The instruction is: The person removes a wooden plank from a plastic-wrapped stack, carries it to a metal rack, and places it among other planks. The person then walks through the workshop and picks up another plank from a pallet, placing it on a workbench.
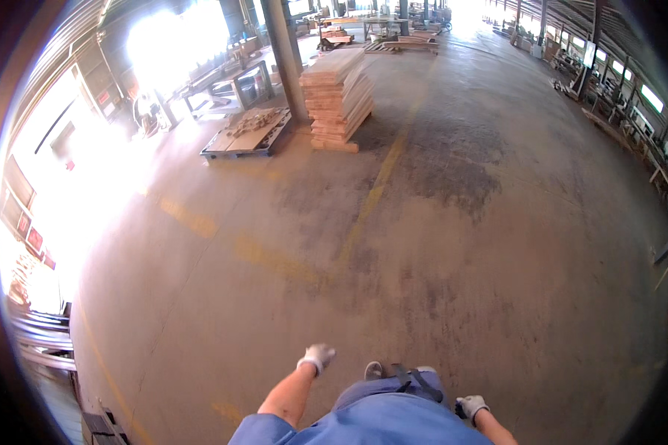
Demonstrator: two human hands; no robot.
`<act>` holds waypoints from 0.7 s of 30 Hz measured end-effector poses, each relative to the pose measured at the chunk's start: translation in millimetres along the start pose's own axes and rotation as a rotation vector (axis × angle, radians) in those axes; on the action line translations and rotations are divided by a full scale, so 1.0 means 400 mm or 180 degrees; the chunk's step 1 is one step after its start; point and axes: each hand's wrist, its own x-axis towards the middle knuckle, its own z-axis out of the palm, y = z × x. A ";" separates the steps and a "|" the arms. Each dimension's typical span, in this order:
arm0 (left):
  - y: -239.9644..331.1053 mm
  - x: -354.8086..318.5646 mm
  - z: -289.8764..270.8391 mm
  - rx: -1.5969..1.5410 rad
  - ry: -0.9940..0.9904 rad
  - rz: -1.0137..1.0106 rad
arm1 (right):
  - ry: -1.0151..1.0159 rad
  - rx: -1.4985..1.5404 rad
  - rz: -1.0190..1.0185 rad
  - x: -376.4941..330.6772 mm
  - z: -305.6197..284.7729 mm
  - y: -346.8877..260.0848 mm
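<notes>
Head view: wide look down over a brown-grey concrete floor (438, 245) in a long workshop; one person's torso, in a blue short-sleeved shirt (386, 424), fills the lower edge.
Left hand: pale-gloved left hand (318, 357), out in front of the body, over the floor; its fingers look loosely curled, but whether they are released or clenched I cannot tell.
Right hand: pale-gloved right hand (473, 406), low beside the right hip; its fingers are bent next to a small dark patch (460, 409); whether that is a grasped thing or part of the glove, I cannot tell.
Clothing: blue-grey trousers (356, 393) with a black strap (416, 380) hanging at the front; one dark shoe (373, 370) between the hands, nearer the left.
Timber: tall, slightly uneven stack of pale reddish wooden panels (338, 104), well ahead of both hands.
Pallet: low blue-edged pallet (237, 153), left of the stack; pale wooden offcuts (252, 121) lie heaped on its flat board.
Post: grey upright column (286, 63), just behind pallet and stack.
Markings: worn yellow lines (382, 178) on the floor.
Lower left: shiny metal lengths (46, 341), side by side.
</notes>
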 end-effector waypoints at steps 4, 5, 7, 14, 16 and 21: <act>0.069 0.239 -0.412 -0.2144 0.1234 -0.0422 | -0.0257 -0.0698 -0.0472 0.165 -0.014 0.062; 0.110 0.339 -0.476 -0.2459 0.1478 -0.0277 | -0.0410 -0.0590 -0.0387 0.309 0.070 0.165; 0.204 0.525 -0.549 -0.2759 0.1150 -0.0149 | -0.0706 -0.0353 -0.0169 0.561 0.210 0.363; 0.219 0.625 -0.436 -0.0757 0.0342 -0.0446 | -0.0362 -0.0670 -0.0327 0.663 -0.603 0.124; 0.267 0.599 -0.408 -0.0602 -0.0656 -0.0377 | -0.0408 -0.1995 -0.0663 0.650 -0.952 0.004; 0.480 0.601 -0.477 -0.2336 -0.1240 -0.1635 | 0.0807 0.1192 0.0205 0.954 -1.518 0.033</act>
